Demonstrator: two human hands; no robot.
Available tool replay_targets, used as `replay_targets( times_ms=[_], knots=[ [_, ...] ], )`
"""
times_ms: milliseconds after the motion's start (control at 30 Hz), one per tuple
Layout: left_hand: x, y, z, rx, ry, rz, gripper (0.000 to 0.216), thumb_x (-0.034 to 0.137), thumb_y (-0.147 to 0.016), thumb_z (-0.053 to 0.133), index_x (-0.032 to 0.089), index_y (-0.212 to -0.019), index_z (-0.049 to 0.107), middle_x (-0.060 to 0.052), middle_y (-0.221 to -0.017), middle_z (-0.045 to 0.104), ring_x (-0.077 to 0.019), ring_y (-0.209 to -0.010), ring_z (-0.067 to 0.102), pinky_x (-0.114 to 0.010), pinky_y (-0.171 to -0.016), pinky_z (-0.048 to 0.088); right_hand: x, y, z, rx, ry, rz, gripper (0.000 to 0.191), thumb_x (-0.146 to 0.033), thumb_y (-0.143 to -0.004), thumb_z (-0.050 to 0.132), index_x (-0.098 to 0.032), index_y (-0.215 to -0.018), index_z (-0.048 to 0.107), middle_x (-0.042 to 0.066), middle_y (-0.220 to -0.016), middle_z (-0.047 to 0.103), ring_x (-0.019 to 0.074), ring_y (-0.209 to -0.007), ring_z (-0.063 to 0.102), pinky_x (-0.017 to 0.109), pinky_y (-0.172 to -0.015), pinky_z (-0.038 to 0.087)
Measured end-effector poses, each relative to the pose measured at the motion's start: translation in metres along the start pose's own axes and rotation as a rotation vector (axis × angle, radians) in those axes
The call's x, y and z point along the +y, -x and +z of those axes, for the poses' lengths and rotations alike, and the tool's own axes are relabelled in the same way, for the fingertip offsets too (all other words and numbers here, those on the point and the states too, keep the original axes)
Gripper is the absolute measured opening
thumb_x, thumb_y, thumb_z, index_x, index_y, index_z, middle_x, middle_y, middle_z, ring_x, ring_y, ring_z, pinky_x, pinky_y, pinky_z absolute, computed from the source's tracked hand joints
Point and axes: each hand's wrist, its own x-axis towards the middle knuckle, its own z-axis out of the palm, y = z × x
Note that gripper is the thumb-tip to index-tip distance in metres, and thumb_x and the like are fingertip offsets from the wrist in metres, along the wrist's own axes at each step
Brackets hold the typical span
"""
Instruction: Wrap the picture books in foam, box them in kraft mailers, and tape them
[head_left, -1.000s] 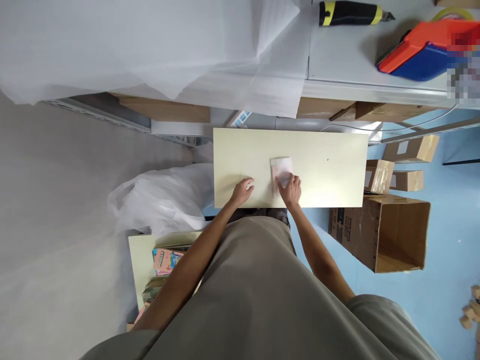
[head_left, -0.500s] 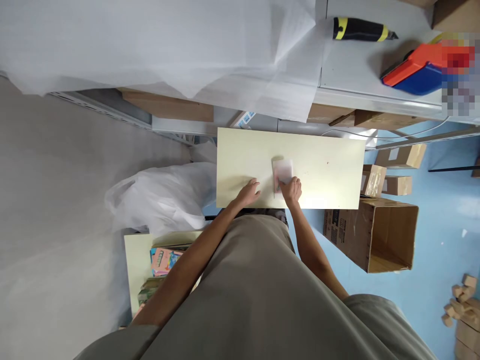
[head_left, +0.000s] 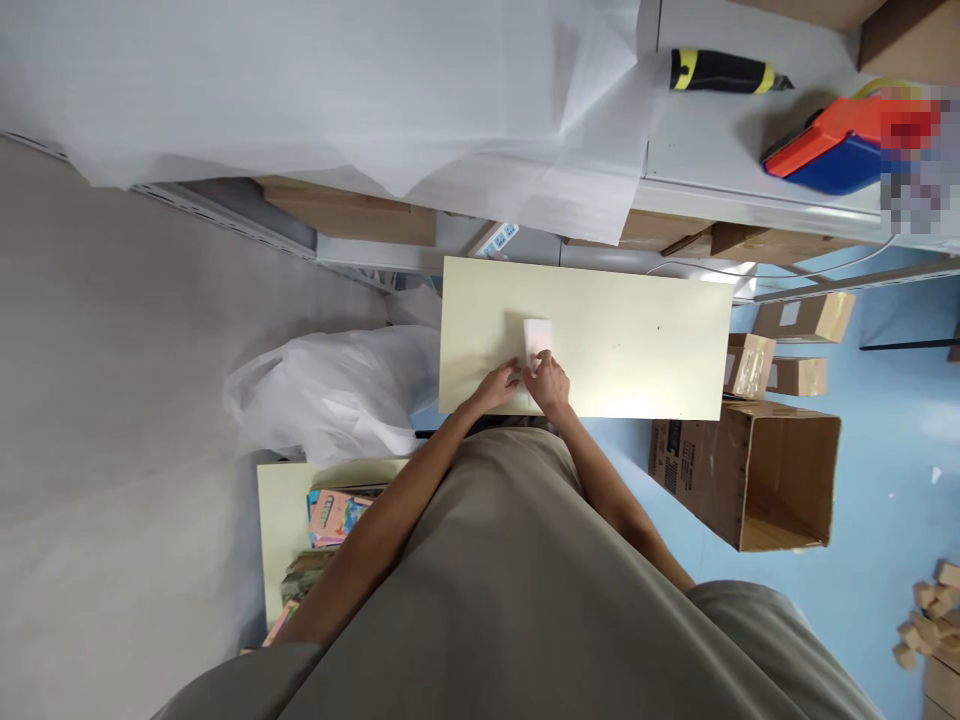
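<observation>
A small white, pink-tinted flat packet point(head_left: 537, 337) stands out from the pale yellow board point(head_left: 637, 350) in front of my body; its white layer looks like thin foam or paper. My right hand point(head_left: 551, 382) grips the packet's near end, thumb on the left and fingers over the top. Just left of it, my left hand point(head_left: 498, 386) is low over the board with its fingers loosely bent and apart, holding nothing I can see. Whether its fingertips touch the packet is unclear.
White sheeting point(head_left: 337, 90) covers the grey bench beyond, where a black-and-yellow cutter point(head_left: 724, 72) and a red-and-blue tape dispenser point(head_left: 817, 150) lie. An open carton point(head_left: 791, 480) stands at right. White plastic bags point(head_left: 330, 390) and several colourful booklets point(head_left: 337, 515) are at left.
My right hand has moved left with the packet, closer to my left hand. The packet now looks narrower, with less pink showing. The view has shifted slightly.
</observation>
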Motion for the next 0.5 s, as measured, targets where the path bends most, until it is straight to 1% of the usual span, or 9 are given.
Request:
replay_targets(
  times_ms=[67,133,267,367,500],
  knots=[
    [0.000,0.002,-0.002,0.004,0.005,0.008,0.047,0.009,-0.094,0.060,0.021,-0.137,0.074,-0.010,-0.162,0.064,-0.0285,-0.147,0.063,-0.045,-0.127,0.049,-0.009,-0.007,0.012,-0.019,0.042,-0.035,0.019,-0.032,-0.110,0.054,-0.022,-0.126,0.052,0.017,-0.130,0.075,0.0307,-0.117,0.073,0.037,-0.093,0.057],
    [0.001,0.005,-0.005,0.008,-0.003,-0.003,0.045,0.008,-0.095,0.058,0.020,-0.134,0.077,-0.010,-0.159,0.067,-0.0291,-0.143,0.067,-0.042,-0.125,0.052,-0.014,-0.014,0.023,-0.027,0.078,-0.046,0.018,-0.032,-0.112,0.052,-0.022,-0.126,0.052,0.018,-0.132,0.073,0.0301,-0.120,0.072,0.036,-0.095,0.057],
    [0.004,0.009,-0.009,0.012,-0.052,-0.048,0.036,0.009,-0.098,0.054,0.021,-0.116,0.083,-0.008,-0.144,0.077,-0.0285,-0.134,0.072,-0.038,-0.121,0.054,-0.014,-0.026,0.036,-0.030,0.098,-0.003,0.030,-0.039,-0.111,0.057,-0.019,-0.133,0.049,0.022,-0.136,0.071,0.0321,-0.128,0.068,0.037,-0.096,0.059],
    [0.005,0.010,-0.012,0.013,-0.077,-0.066,0.035,0.010,-0.099,0.053,0.021,-0.111,0.084,-0.008,-0.141,0.078,-0.0285,-0.131,0.074,-0.039,-0.120,0.054,-0.011,-0.030,0.037,-0.033,0.092,0.002,0.037,-0.042,-0.110,0.060,-0.018,-0.136,0.049,0.023,-0.138,0.070,0.0333,-0.130,0.067,0.039,-0.098,0.059],
    [0.001,0.010,-0.015,0.036,-0.069,-0.087,0.030,0.013,-0.097,0.058,0.024,-0.107,0.084,-0.007,-0.148,0.074,-0.0293,-0.140,0.069,-0.041,-0.123,0.052,0.001,-0.032,0.026,-0.077,0.010,0.000,0.038,-0.047,-0.109,0.062,-0.021,-0.135,0.052,0.018,-0.133,0.074,0.0321,-0.123,0.071,0.041,-0.099,0.057]
  ],
)
